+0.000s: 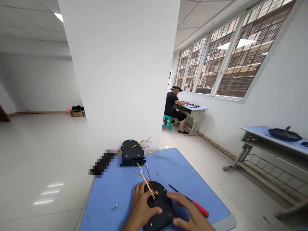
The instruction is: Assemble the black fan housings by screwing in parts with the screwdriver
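A flat black housing with a rounded top (160,215) lies at the near edge of the blue desk, and yellow, white, red and black wires rise from its middle. My left hand (141,203) holds it from the left, with the thumb on its face and fingertips near the wires. At its right edge is my right hand (189,213), slightly blurred, thumb and fingers apart; whether it touches the edge I cannot tell. Just beyond that hand lies a screwdriver with a red handle (200,208), its dark shaft partly hidden. Several small screws (114,208) lie left of my left hand.
A similar black housing with wires (132,150) stands at the desk's far edge, beside a pixelated dark item (102,163). A white pillar (125,80) rises behind the blue desk (192,179). Another desk (257,130) stands right; a person (172,102) sits working farther back.
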Demonstrator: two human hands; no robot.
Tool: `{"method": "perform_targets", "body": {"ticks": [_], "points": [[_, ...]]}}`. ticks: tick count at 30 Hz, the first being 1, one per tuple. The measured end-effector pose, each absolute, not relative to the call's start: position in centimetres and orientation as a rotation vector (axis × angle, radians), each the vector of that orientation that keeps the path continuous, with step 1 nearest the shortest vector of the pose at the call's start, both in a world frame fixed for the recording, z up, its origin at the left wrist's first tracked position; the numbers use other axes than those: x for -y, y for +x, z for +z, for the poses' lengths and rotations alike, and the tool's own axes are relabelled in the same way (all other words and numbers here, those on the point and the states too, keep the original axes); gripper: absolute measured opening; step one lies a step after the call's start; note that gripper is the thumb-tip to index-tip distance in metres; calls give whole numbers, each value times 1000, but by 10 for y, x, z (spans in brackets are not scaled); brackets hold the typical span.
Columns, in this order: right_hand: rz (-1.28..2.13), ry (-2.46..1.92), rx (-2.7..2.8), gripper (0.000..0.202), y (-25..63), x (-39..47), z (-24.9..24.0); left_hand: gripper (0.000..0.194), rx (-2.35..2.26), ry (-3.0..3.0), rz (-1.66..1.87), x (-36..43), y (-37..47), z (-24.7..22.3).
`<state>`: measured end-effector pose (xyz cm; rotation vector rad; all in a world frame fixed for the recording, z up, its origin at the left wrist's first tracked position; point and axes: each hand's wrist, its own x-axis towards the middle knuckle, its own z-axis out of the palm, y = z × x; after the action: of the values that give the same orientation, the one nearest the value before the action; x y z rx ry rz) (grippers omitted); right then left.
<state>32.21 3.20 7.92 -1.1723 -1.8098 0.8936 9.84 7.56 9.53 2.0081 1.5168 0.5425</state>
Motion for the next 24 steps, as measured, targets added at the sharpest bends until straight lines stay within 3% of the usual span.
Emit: {"method": "perform_targets", "body": {"ticks": [2,5,11,24], "points": [[880,-1177,1810,60,322,-23,64,59,-1510,2014,522,-77,98,97],[782,-1217,1781,52,318,-18,49,72,-1488,2012,489,-78,97,98],[766,-1234,1738,12,313,-14,43,76,-1495,2037,448,-79,95,94],[924,-1238,1620,18,313,-11,50,75,-1557,2020,488,-74,100,91]]}}
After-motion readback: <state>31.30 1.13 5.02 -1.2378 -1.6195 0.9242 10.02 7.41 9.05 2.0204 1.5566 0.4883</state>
